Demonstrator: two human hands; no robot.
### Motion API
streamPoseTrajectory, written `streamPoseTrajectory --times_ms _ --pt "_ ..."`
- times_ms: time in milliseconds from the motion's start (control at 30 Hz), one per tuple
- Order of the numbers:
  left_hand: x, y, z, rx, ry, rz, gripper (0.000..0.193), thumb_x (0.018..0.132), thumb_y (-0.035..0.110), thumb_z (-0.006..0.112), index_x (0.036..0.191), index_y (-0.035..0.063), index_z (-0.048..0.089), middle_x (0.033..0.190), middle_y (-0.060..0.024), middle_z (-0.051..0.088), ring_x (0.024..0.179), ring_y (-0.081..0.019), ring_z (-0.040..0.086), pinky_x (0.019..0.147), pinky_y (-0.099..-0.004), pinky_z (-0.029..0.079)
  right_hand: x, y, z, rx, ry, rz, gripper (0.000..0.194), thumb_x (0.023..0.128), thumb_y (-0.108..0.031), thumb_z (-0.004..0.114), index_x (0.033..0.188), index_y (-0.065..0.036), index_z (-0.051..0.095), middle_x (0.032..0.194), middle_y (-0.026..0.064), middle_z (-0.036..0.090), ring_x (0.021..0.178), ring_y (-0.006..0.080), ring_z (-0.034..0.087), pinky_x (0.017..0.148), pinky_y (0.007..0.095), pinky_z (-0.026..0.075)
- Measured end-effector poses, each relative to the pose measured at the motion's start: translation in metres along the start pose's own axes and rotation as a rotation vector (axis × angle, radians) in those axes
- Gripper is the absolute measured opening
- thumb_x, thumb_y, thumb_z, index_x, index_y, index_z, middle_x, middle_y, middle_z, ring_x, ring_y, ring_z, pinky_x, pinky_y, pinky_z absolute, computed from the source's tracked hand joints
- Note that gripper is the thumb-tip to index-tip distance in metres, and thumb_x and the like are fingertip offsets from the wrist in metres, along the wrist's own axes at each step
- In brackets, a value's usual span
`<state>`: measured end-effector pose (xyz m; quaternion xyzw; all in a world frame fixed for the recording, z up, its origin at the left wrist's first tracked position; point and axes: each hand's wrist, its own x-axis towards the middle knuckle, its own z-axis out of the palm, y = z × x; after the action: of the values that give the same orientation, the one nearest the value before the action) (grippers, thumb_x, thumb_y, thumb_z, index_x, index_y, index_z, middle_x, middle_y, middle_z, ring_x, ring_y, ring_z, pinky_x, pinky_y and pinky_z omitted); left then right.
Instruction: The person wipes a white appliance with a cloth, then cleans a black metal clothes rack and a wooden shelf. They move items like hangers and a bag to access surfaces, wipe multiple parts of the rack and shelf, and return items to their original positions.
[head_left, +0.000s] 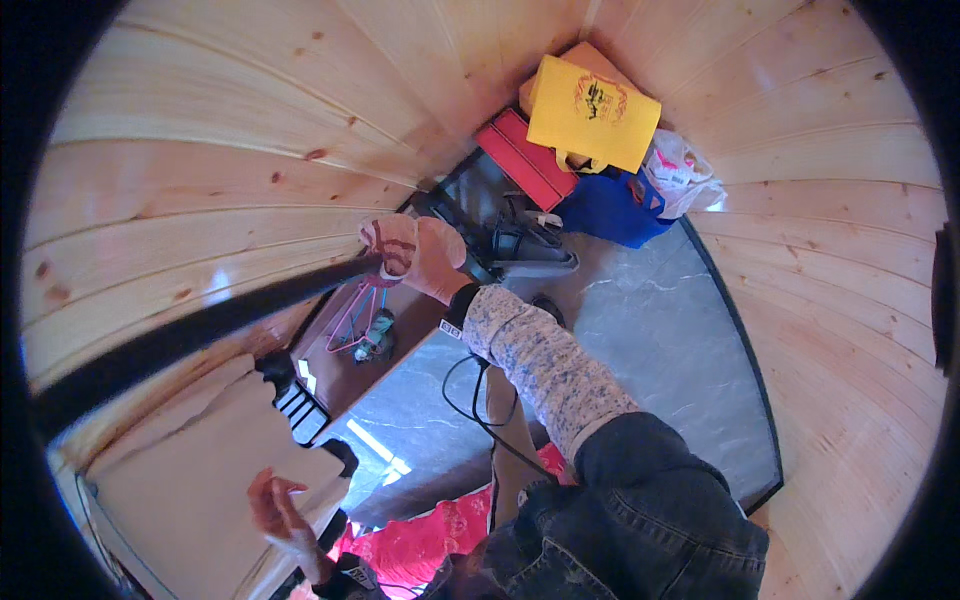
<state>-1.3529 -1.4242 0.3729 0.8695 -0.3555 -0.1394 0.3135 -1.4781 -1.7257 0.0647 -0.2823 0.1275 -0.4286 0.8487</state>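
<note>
My right hand (433, 259) is at upper centre, closed on a pink-and-white cloth (391, 241) at the far end of a dark rail (202, 330). Just beneath it are pink and blue clothes hangers (352, 322), near a small greenish bundle (375, 337) that I cannot identify. At lower left, my left hand (281, 514) is raised with fingers apart and nothing in it, above a beige, dark-edged cover or board (202, 450). A black cable (480, 420) hangs below my right forearm.
Knotty wood-panelled walls (825, 247) surround a grey marbled floor (645, 330). In the far corner stand a yellow bag (585, 112), a red box (525, 157), a blue bag (615, 210) and a white plastic bag (679, 176), beside dark shoes (525, 244). Red patterned fabric (435, 532) lies low.
</note>
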Motion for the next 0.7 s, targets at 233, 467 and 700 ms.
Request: streamPoseTrajectory --times_ms 233,467,700 --pt "0.026 -0.057 0.13 -0.07 -0.327 -0.238 0.02 0.096 0.01 0.058 0.112 -0.0003 0.061 0.074 -0.0078 0.065 0.067 -0.0155 0.066 0.06 -0.0234 0.047 -0.01 0.097 -0.118 0.652 0.418 0.371 0.058 0.101 -0.054 0.034 0.121 -0.003 0.052 0.112 0.0183 0.062 0.099 0.0326 0.063 0.077 0.0432 0.052" --pt "0.026 -0.109 0.217 -0.088 -0.527 -0.23 0.016 0.094 0.002 0.057 0.109 -0.0033 0.062 0.076 -0.008 0.064 0.071 -0.0174 0.068 0.065 -0.0288 0.056 -0.015 0.148 -0.192 0.652 0.675 0.519 0.064 0.095 -0.066 0.036 0.127 -0.012 0.051 0.119 0.0109 0.059 0.106 0.0314 0.059 0.084 0.0615 0.046" --pt "0.028 -0.102 0.265 -0.235 -0.638 -0.231 0.023 0.094 0.005 0.06 0.116 -0.0021 0.059 0.084 -0.0085 0.065 0.076 -0.0174 0.069 0.069 -0.0284 0.055 -0.039 0.146 -0.164 0.359 0.521 0.207 0.073 0.094 -0.071 0.035 0.132 -0.01 0.048 0.121 0.0119 0.057 0.109 0.0316 0.057 0.092 0.0615 0.048"
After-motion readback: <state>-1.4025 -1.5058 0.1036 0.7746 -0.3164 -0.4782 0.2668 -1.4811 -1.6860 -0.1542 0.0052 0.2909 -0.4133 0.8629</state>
